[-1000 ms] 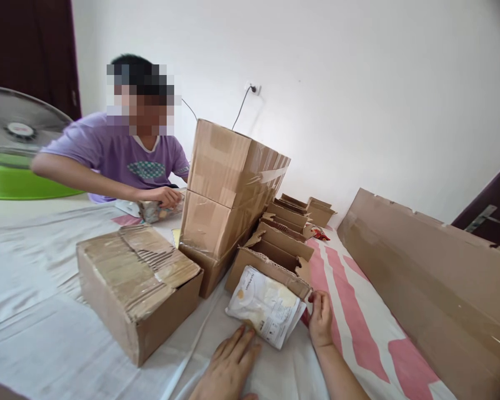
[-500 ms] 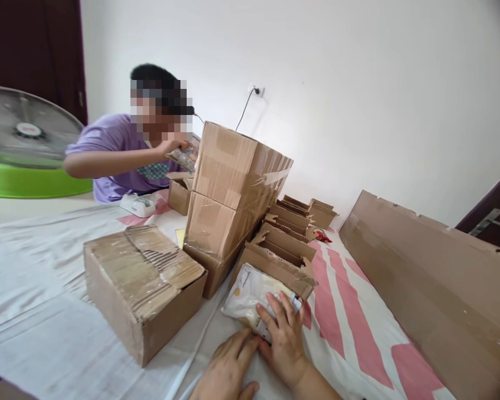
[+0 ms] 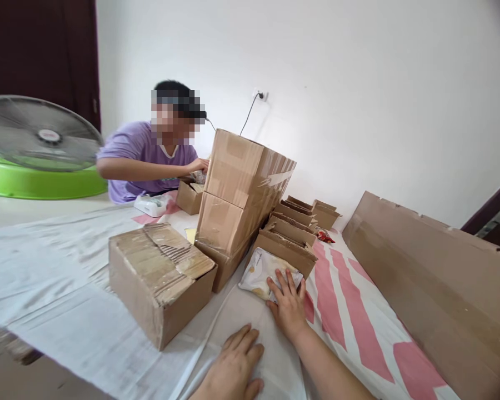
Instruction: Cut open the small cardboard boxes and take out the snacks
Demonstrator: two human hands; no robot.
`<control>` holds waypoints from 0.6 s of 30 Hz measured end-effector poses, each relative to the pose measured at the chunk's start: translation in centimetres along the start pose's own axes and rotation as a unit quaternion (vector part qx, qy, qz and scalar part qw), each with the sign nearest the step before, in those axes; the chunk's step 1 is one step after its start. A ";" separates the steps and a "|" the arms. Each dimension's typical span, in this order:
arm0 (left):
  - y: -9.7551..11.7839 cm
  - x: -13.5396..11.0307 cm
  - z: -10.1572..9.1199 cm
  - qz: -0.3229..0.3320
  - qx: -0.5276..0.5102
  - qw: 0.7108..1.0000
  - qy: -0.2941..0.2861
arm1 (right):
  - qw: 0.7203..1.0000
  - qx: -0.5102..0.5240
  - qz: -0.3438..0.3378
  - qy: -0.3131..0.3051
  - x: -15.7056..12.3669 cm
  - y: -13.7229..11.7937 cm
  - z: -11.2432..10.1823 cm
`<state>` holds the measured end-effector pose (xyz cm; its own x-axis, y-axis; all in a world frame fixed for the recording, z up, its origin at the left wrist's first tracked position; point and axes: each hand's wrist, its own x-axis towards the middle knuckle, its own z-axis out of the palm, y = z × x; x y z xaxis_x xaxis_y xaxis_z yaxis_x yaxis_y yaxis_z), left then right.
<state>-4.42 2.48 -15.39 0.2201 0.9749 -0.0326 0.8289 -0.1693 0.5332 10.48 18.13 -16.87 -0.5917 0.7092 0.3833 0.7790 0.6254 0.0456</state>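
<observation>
White wall (image 3: 358,111) behind; pale cloth (image 3: 91,300) with pink stripes over the work surface. Item: one packet (image 3: 253,273), soft, pillow-shaped, glossy white, with pale yellow patches and small dark print, illegible; surface creased, one side hidden by the hand. Location: on the cloth, at the near wall of an open cardboard box (image 3: 291,253). Right hand (image 3: 289,306): fingers spread, laid upon the packet. Left hand (image 3: 235,360): resting on cloth, fingers close together, thumb apart.
</observation>
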 end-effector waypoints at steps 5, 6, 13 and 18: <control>0.5 -0.4 -0.5 -0.001 -0.007 1.000 -0.006 | 0.999 -0.011 0.022 -0.037 1.6 0.1 -1.1; 0.5 -0.4 -0.5 -0.002 -0.009 1.000 -0.005 | 0.999 -0.017 0.024 -0.039 1.8 0.0 -1.3; 0.6 -0.5 -0.6 0.007 -0.027 0.999 0.017 | 0.997 0.044 0.057 0.003 3.5 -4.1 -3.4; -0.8 -0.2 1.1 0.031 -0.034 0.998 0.053 | 0.959 0.259 -0.076 0.087 3.8 -10.6 -6.6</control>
<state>-4.56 2.30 -16.76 0.2111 0.9734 0.0892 0.7781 -0.2226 0.5874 1.34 12.08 -9.80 -0.6120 0.5605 0.5579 0.4532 0.8267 -0.3335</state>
